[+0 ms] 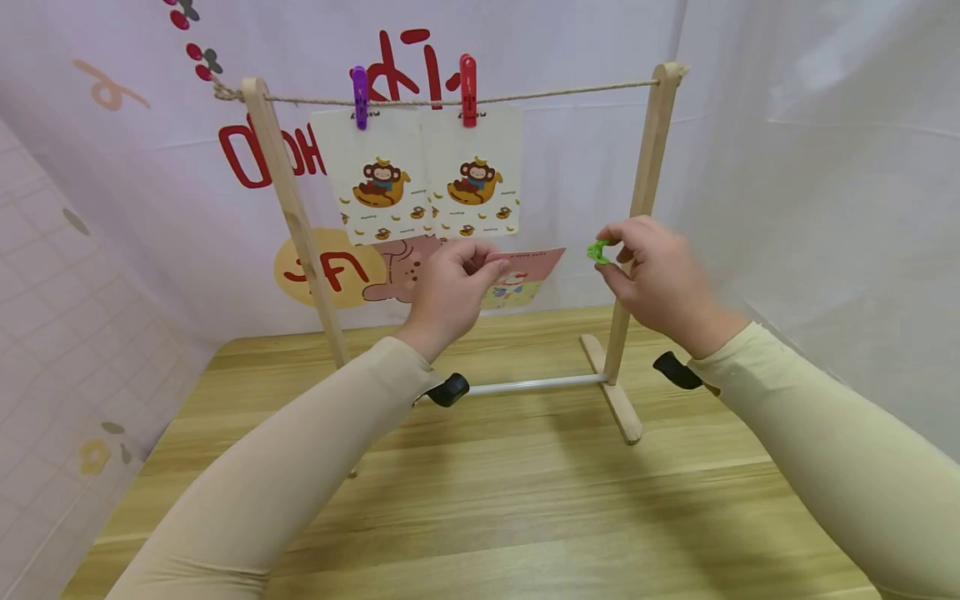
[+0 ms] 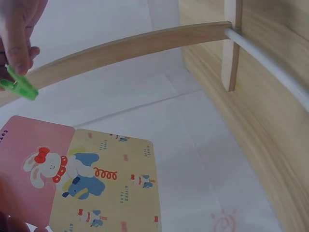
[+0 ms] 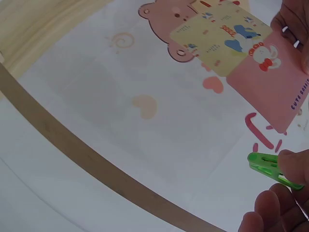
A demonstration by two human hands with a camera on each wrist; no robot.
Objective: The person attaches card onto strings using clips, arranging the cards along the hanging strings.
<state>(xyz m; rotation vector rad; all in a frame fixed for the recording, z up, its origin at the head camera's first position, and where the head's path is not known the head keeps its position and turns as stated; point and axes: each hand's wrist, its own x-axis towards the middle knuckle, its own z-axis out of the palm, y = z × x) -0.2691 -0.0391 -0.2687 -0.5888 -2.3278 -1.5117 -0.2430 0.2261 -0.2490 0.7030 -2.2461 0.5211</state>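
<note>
My left hand point(image 1: 453, 287) pinches a pink and yellow card point(image 1: 525, 271) by its upper left edge. A white rabbit with a red bow is printed on this card, as the left wrist view shows. To the right, my right hand point(image 1: 663, 271) holds a small green clothespin point(image 3: 270, 166) between thumb and fingers, apart from the card. Behind them a rope point(image 1: 570, 92) runs between two wooden posts. From it hang two cream monkey cards, the left card point(image 1: 378, 183) under a purple clothespin point(image 1: 361, 98) and the right card point(image 1: 480, 179) under a red clothespin point(image 1: 468, 92).
The right post point(image 1: 651, 158) stands just behind my right hand, the left post point(image 1: 288, 200) left of the cards. A white bar point(image 1: 536, 384) joins the posts low down, above the wooden table point(image 1: 525, 500). A printed white cloth point(image 1: 585, 175) hangs behind.
</note>
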